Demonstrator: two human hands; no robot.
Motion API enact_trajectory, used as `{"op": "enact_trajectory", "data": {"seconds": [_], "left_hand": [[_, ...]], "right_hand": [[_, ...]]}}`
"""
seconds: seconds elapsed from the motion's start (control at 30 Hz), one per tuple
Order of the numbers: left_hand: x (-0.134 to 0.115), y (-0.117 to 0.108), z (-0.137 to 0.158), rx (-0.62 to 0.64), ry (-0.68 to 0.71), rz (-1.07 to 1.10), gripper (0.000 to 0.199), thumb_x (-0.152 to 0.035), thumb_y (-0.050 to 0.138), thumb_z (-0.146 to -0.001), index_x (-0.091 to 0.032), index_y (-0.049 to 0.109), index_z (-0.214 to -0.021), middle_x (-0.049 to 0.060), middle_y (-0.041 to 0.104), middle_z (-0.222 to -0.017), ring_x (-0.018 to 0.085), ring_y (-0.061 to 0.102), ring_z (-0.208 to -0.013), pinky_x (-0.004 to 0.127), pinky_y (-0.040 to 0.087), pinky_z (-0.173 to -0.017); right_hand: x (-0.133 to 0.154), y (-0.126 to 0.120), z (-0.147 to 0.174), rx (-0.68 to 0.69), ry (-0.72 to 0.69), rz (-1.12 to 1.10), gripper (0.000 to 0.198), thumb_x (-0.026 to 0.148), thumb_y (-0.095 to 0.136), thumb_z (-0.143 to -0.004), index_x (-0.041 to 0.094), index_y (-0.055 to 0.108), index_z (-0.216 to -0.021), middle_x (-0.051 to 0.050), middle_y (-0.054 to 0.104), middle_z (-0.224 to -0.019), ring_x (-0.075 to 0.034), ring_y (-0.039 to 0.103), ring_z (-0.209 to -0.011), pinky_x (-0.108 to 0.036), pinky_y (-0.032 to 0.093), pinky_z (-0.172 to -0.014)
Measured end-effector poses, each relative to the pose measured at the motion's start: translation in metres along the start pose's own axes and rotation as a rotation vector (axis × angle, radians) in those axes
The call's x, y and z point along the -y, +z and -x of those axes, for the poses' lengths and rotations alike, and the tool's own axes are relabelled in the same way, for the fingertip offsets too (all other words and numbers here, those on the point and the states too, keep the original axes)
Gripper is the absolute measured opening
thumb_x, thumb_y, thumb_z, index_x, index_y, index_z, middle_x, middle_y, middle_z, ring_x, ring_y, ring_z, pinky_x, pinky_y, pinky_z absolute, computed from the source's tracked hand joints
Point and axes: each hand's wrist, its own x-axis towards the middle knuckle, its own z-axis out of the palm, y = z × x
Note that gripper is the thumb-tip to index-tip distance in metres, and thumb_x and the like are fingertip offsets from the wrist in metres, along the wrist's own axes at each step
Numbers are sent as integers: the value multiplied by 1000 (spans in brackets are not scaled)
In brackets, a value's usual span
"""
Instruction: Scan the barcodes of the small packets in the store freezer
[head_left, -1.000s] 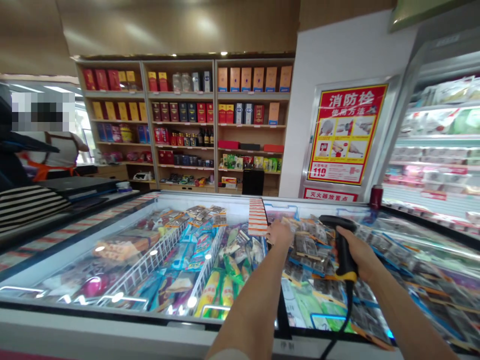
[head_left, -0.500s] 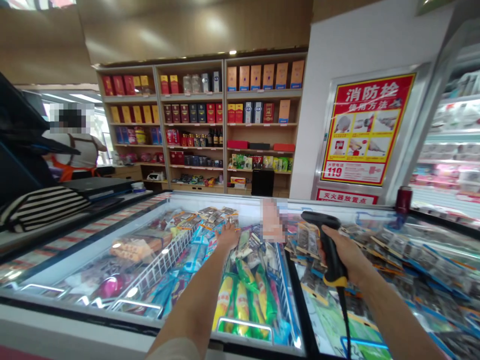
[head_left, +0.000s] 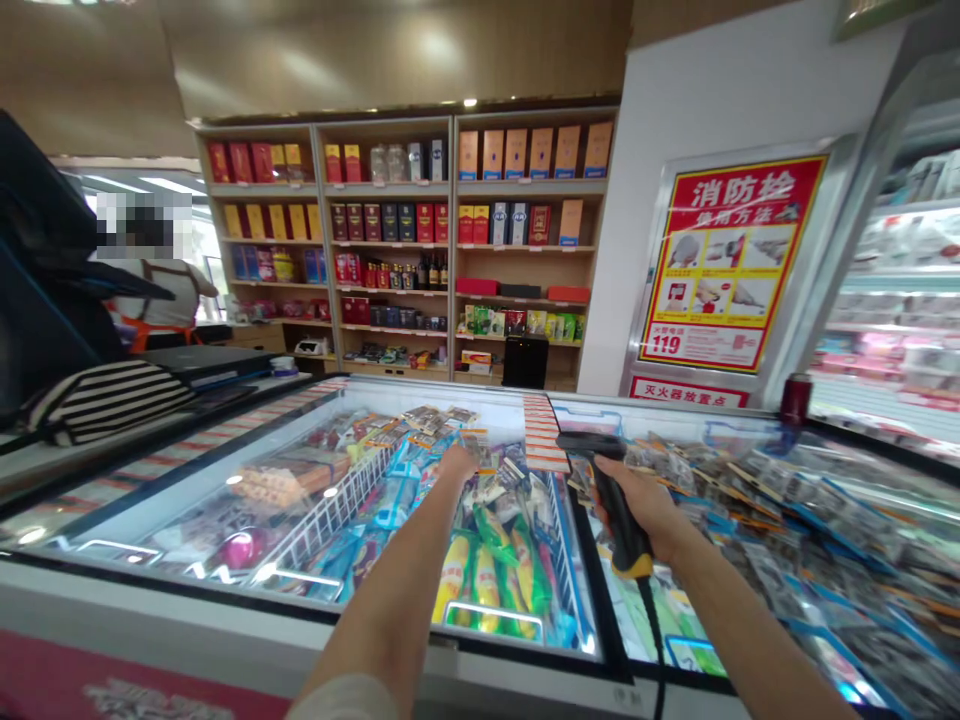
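Observation:
My right hand (head_left: 645,500) is wrapped round the grip of a black and yellow barcode scanner (head_left: 621,510), its cable running down to the bottom of the view. The scanner's head points left, above the divider of the chest freezer (head_left: 225,615). Reaching over the freezer, my left hand (head_left: 457,463) has its fingers curled at a small flat snack packet (head_left: 475,440) with orange edging. Its fingertips are partly hidden. Below that hand lie yellow and green ice cream packs (head_left: 486,580) and light-blue packs (head_left: 397,495) in wire baskets.
Many small packets (head_left: 757,500) fill the right side of the freezer. A dark red can (head_left: 796,398) stands at its far right edge. On the left are a striped pouch (head_left: 112,400) and a dark screen (head_left: 45,250). A person (head_left: 161,295) is behind the counter, beside shelves of boxes (head_left: 390,222).
My right hand has brought the scanner left, closer to my left hand. The left hand's spread fingers have curled in at the packet. The view has shifted slightly.

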Motion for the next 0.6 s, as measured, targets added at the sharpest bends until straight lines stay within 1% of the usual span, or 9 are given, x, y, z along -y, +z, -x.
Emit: {"op": "enact_trajectory", "data": {"seconds": [0.1,0.2,0.27,0.4,0.6], "left_hand": [[-1,-4,6,78,31,125,33,-32,50,-82,-16,51,-110,7,53,-110,19,54,-95,38,47,-79],[-1,-7,18,116,51,272,33,-33,49,-83,-15,51,-110,7,54,-110,18,55,-93,38,47,-78],[-2,-8,26,128,55,356,32,-33,48,-83,-16,51,-110,7,54,-110,18,55,-93,38,47,-78],[-5,-9,36,132,53,480,32,-32,48,-83,-16,51,-110,8,54,-110,18,55,-93,38,47,-78],[-4,-11,40,132,50,586,32,-32,49,-83,-15,51,-110,8,53,-110,18,54,-93,38,47,-78]], "right_hand": [[2,6,7,44,31,-48,28,40,49,-78,16,50,-66,3,51,-47,-8,46,-35,-19,38,-31],[3,15,13,77,72,-57,26,40,48,-78,16,50,-69,3,51,-48,-8,46,-34,-19,37,-30],[4,21,15,99,79,-52,26,40,47,-79,16,50,-69,4,50,-47,-8,45,-33,-20,37,-30],[0,27,16,137,40,-50,23,38,48,-78,17,48,-71,4,50,-47,-8,45,-34,-19,36,-30],[-6,27,20,161,95,-75,23,39,46,-79,17,47,-72,4,50,-49,-8,45,-34,-20,37,-30]]}}
